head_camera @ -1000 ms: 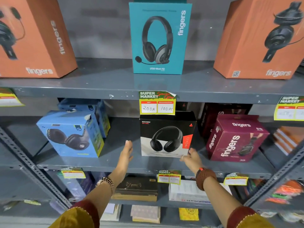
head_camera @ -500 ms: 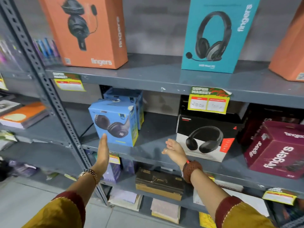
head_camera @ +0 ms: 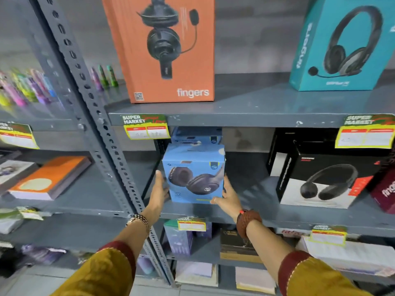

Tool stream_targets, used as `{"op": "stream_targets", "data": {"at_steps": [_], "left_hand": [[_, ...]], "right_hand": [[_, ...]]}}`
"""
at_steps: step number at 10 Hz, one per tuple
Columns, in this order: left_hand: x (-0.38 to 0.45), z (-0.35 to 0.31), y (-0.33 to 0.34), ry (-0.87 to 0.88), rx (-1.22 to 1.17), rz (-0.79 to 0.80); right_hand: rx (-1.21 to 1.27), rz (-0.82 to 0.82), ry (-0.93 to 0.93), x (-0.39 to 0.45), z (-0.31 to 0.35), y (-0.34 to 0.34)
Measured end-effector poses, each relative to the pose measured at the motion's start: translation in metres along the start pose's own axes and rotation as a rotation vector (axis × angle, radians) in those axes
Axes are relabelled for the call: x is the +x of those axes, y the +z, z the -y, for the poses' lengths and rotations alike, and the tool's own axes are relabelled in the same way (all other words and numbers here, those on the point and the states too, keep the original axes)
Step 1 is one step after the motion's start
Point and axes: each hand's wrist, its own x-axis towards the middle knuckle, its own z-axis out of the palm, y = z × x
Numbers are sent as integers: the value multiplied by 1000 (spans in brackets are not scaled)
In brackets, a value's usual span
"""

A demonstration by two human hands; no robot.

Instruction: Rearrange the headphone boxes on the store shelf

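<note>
A light blue headphone box [head_camera: 193, 174] stands at the left end of the middle shelf [head_camera: 256, 212]. My left hand [head_camera: 159, 192] presses flat against its left side and my right hand [head_camera: 227, 194] grips its right lower corner, so both hands hold it. A second blue box [head_camera: 195, 135] sits right behind it. On the same shelf to the right stands a black and white headphone box [head_camera: 320, 180]. An orange box [head_camera: 164, 50] and a teal box [head_camera: 344, 43] stand on the top shelf.
A maroon box [head_camera: 384, 193] shows at the right edge. A slotted grey upright [head_camera: 102, 133] rises just left of my left hand. Yellow price tags [head_camera: 146, 129] hang on the shelf edges. Books [head_camera: 51, 178] and colourful pens [head_camera: 30, 88] fill the left bay. Lower shelves hold more boxes.
The view swung left from the black box to the blue box. Both hands, open and apart before, moved left and closed in on the blue box's two sides.
</note>
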Motion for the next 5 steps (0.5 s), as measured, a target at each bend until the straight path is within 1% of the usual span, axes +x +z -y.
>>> {"op": "stream_targets", "data": {"at_steps": [2,3,4,5], "left_hand": [[20,15,-8,1,-51,112],[23,17,-10,-1,-15,157],[28,21,-11,14,-24,157],[29,23,-10,26,12,120]], "right_hand": [[58,-90,1,6,3,13],[67,-94,1,8,6,14],[46,-103,14,8,8,16],[39,-116,8,7,9,17]]}}
